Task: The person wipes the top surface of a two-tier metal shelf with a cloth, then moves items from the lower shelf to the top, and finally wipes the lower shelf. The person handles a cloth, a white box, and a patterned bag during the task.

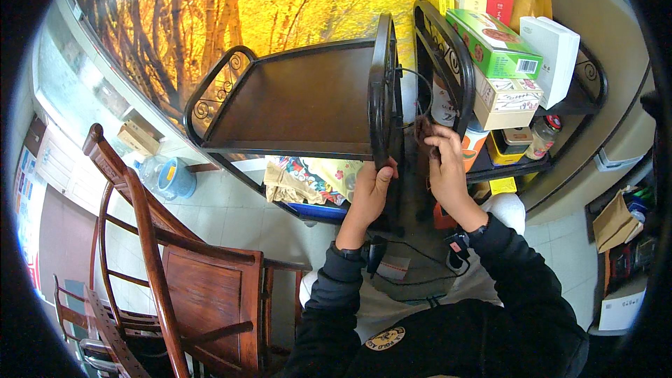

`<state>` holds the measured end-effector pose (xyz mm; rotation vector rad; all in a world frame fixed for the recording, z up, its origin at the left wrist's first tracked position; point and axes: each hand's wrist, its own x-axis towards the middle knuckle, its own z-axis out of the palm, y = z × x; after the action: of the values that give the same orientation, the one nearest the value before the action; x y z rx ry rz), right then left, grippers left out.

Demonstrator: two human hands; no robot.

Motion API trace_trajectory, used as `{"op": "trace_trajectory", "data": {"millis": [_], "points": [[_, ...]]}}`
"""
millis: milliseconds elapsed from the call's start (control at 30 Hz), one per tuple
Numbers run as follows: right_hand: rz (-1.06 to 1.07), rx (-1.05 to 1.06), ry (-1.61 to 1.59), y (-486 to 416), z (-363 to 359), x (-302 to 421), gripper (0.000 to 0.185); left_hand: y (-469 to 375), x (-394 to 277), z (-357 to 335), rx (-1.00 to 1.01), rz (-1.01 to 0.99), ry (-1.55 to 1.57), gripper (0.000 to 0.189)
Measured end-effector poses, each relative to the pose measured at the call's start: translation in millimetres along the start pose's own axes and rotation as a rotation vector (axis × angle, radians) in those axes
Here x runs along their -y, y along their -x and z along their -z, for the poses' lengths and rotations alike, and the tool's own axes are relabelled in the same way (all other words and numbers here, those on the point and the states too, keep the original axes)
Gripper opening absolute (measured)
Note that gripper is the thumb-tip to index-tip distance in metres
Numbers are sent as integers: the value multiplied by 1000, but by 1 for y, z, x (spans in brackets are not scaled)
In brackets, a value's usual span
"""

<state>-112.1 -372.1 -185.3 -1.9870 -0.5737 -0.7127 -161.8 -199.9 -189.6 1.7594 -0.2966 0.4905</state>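
My left hand (366, 194) grips the lower front end of the black side rail (379, 94) of a rack with a dark brown shelf board (294, 100). My right hand (447, 168) pinches a small dark brown, fuzzy-looking wad (423, 128) in its fingertips; its material is unclear. That wad is in the narrow gap between this rack and a second black metal rack (466, 71) on the right. A thin dark cable (431, 89) loops through the gap just above my right hand. Folded patterned cloth (328, 176) lies on the lower level, left of my left hand.
A green box (493, 42), a white box (548, 60) and a patterned box (506, 95) crowd the right rack. Below them are a glass jar (543, 136) and tins. A carved wooden chair (210, 294) stands at left. Cables (420, 281) lie on the floor between my legs.
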Motion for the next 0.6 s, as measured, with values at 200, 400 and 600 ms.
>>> {"op": "trace_trajectory", "data": {"millis": [200, 400, 600], "points": [[108, -132, 320, -36, -39, 0, 53, -1, 9, 1, 67, 19, 51, 36], [-127, -69, 414, -69, -54, -23, 48, -1, 12, -2, 29, 1, 46, 35], [-226, 396, 818, -123, -57, -29, 29, -2, 9, -3, 27, 0, 86, 33]]}}
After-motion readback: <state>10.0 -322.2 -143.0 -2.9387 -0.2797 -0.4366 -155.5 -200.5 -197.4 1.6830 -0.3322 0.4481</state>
